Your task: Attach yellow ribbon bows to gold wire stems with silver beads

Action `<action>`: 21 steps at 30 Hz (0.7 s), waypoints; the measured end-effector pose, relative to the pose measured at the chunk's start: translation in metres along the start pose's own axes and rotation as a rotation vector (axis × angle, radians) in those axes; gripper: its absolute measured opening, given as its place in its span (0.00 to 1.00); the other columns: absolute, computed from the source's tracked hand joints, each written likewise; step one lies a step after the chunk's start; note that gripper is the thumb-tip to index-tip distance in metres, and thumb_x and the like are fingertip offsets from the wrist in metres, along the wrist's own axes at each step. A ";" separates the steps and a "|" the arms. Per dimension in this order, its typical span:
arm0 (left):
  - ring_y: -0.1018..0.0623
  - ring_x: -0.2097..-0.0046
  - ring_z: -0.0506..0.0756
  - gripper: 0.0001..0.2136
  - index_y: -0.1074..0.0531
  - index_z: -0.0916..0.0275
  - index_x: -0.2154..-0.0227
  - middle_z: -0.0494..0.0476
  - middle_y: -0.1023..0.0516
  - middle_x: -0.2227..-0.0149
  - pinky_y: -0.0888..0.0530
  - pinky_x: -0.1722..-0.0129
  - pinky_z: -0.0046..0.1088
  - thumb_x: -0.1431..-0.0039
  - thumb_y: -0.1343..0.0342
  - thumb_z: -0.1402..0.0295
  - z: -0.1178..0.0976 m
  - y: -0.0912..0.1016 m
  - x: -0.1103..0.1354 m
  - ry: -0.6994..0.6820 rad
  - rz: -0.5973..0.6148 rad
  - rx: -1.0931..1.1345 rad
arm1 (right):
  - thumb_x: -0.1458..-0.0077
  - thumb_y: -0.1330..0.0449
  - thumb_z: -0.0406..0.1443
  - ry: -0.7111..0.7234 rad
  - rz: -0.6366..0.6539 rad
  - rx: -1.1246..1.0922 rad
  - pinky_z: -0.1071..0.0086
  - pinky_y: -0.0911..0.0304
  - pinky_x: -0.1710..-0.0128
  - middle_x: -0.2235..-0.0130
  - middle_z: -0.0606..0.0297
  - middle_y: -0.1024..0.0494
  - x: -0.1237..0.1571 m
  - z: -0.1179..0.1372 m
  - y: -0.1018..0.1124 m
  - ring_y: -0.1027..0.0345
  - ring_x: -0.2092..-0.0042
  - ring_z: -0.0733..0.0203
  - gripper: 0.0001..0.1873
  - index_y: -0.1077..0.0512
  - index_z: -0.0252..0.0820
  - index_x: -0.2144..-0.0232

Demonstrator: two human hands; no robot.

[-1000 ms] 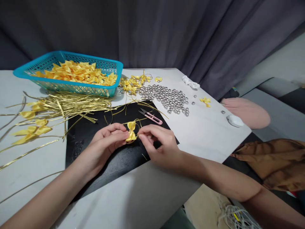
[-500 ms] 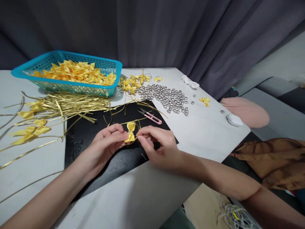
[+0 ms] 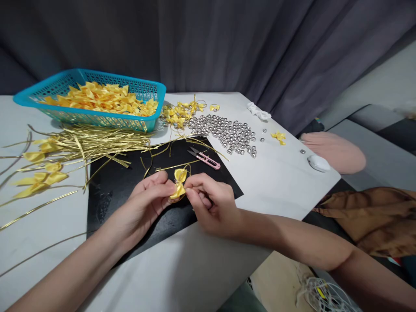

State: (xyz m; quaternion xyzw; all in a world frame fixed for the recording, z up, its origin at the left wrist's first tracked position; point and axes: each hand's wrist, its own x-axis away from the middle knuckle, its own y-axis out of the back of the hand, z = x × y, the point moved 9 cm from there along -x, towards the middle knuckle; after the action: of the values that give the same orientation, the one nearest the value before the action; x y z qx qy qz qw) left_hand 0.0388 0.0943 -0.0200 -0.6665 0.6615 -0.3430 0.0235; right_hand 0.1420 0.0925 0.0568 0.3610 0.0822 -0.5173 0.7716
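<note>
My left hand (image 3: 151,195) pinches a yellow satin ribbon bow (image 3: 180,189) between thumb and fingers, above the black mat. A thin gold cord (image 3: 187,168) loops out from the bow's upper right side. My right hand (image 3: 212,197) is closed at the bow's right edge, thumb and forefinger pressed together on the cord; its very end is hidden by the fingertips. Pink-handled thread snips (image 3: 209,161) lie just beyond my hands on the black mat (image 3: 130,175), beside a loose strand of gold cord.
A blue basket (image 3: 97,113) of yellow bows stands at the back left, gold cords (image 3: 100,141) heaped before it. Silver heart-shaped beads (image 3: 227,132) spread across the white table (image 3: 276,173). Finished-looking bows (image 3: 178,113) lie beside them. A white mouse-like object (image 3: 319,163) sits near the right edge.
The bow has shifted slightly right and tilted in my left hand. My right fingertips have moved in a little, now against the bow's edge.
</note>
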 end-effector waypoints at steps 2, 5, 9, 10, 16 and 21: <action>0.34 0.74 0.45 0.10 0.29 0.65 0.75 0.49 0.29 0.75 0.32 0.73 0.17 0.62 0.35 0.72 -0.001 -0.002 0.001 -0.011 0.023 -0.013 | 0.44 0.50 0.28 -0.011 -0.006 -0.011 0.78 0.53 0.80 0.81 0.77 0.47 0.000 0.000 0.000 0.57 0.82 0.74 0.04 0.37 0.38 0.69; 0.35 0.75 0.44 0.10 0.31 0.64 0.77 0.47 0.30 0.76 0.33 0.75 0.17 0.62 0.35 0.72 -0.001 -0.003 0.000 -0.029 0.033 -0.003 | 0.44 0.51 0.28 -0.063 -0.013 -0.051 0.78 0.55 0.81 0.82 0.78 0.47 0.001 -0.003 -0.001 0.57 0.82 0.75 0.04 0.38 0.38 0.69; 0.37 0.77 0.44 0.16 0.40 0.62 0.83 0.44 0.34 0.81 0.34 0.76 0.16 0.63 0.35 0.73 -0.003 -0.004 0.000 -0.072 0.039 0.049 | 0.44 0.50 0.29 -0.120 -0.006 -0.135 0.79 0.57 0.83 0.82 0.78 0.47 0.002 -0.006 -0.003 0.58 0.83 0.76 0.03 0.38 0.38 0.70; 0.37 0.77 0.44 0.17 0.42 0.62 0.84 0.44 0.35 0.82 0.35 0.76 0.16 0.62 0.35 0.74 -0.003 -0.004 0.000 -0.080 0.044 0.059 | 0.45 0.50 0.29 -0.125 -0.001 -0.149 0.79 0.58 0.83 0.82 0.77 0.47 0.002 -0.006 -0.003 0.58 0.83 0.76 0.03 0.38 0.38 0.70; 0.35 0.77 0.45 0.17 0.43 0.61 0.84 0.44 0.34 0.82 0.35 0.77 0.15 0.62 0.35 0.75 -0.004 -0.003 0.001 -0.088 0.053 0.042 | 0.44 0.50 0.28 -0.104 0.013 -0.155 0.79 0.57 0.82 0.82 0.78 0.48 0.002 -0.003 -0.002 0.59 0.82 0.76 0.04 0.37 0.37 0.70; 0.35 0.76 0.45 0.13 0.37 0.62 0.82 0.46 0.32 0.78 0.33 0.76 0.17 0.65 0.35 0.74 -0.002 -0.001 0.002 -0.031 0.023 0.036 | 0.44 0.50 0.28 -0.077 0.008 -0.139 0.78 0.57 0.82 0.82 0.78 0.49 0.001 0.000 0.000 0.59 0.82 0.76 0.04 0.37 0.37 0.70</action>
State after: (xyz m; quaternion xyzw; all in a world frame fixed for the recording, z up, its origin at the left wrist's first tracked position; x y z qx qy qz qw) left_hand 0.0387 0.0938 -0.0177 -0.6637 0.6623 -0.3440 0.0498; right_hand 0.1420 0.0917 0.0563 0.2866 0.0870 -0.5208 0.7994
